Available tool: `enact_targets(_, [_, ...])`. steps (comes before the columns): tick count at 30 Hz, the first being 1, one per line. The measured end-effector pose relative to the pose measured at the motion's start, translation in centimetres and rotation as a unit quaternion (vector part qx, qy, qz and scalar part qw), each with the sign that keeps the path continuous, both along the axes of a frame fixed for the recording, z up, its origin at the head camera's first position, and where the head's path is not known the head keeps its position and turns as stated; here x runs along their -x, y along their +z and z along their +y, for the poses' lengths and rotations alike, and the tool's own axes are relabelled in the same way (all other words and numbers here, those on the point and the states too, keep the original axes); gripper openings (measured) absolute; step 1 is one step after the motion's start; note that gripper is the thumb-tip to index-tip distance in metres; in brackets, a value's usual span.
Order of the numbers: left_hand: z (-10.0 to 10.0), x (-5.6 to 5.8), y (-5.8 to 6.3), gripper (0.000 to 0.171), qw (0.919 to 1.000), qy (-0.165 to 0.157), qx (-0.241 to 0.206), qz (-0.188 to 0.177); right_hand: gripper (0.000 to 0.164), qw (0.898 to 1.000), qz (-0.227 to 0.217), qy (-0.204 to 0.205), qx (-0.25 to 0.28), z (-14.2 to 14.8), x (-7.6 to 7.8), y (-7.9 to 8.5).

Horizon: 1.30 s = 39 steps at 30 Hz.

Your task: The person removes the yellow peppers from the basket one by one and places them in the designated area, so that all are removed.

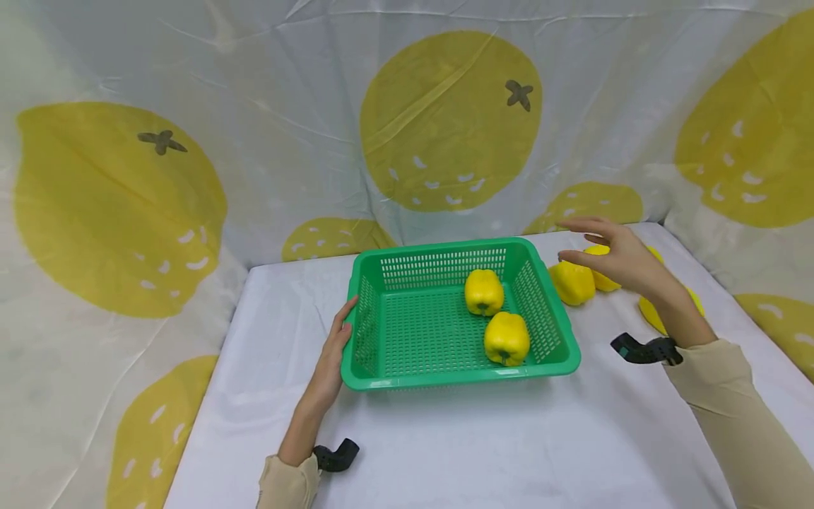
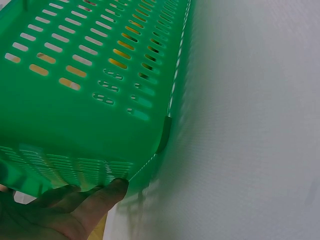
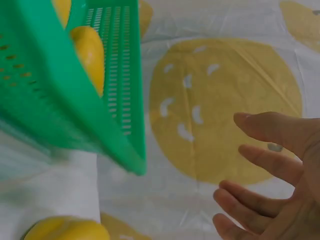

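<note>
A green plastic basket [image 1: 413, 382] with slotted walls holds two yellow bell peppers [image 1: 483, 291] in its right half. My left hand [image 1: 327, 360] is at the basket's left end, its fairly straight fingers touching the outer wall and rim. In the left wrist view, a fingertip [image 2: 119, 186] presses against the end wall near the corner. My right hand [image 1: 620, 258] is raised to the right of the basket, fingers spread apart from the thumb, with nothing between them. Below and around it are several more yellow bell peppers [image 1: 574, 283], partly hidden by the hand and forearm.
White cloth covers the table [image 1: 458, 445]. Behind and at the sides hangs a pale curtain [image 1: 299, 141] printed with large yellow fruit. Each wrist wears a black camera mount [image 1: 645, 348].
</note>
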<state>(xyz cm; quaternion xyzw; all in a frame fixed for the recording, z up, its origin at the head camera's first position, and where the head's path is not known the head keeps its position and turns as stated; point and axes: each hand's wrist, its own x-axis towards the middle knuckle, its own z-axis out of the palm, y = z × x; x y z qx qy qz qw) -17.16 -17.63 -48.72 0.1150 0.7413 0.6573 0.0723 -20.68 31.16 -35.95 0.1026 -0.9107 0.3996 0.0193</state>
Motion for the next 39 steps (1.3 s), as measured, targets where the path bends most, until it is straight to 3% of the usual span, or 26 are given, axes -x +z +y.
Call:
enact_targets(7, [0.1,0.0,0.0,0.049,1.0000,0.000,-0.003,0.006,0.056,0.991,-0.007,0.132,-0.014,-4.5,3.3,1.7])
enact_targets(13, [0.2,0.0,0.0,0.049,1.0000,-0.002,-0.005,0.002,0.052,0.969,-0.054,0.240,-0.018,-7.1,6.2,0.7])
enact_targets(17, [0.3,-0.1,0.0,0.049,1.0000,-0.002,-0.009,-0.003,0.049,0.956,-0.082,0.281,-0.009,-8.1,7.4,-0.2])
enact_targets(31, [0.1,-0.1,0.1,0.048,0.9999,0.000,-0.013,-0.007,0.046,0.916,-0.154,0.368,0.030,-9.0,9.7,-3.2])
enact_targets(39, [0.1,-0.1,0.0,0.048,0.9999,0.001,-0.009,-0.006,0.049,0.908,-0.206,0.363,0.038,-8.9,10.2,-5.0])
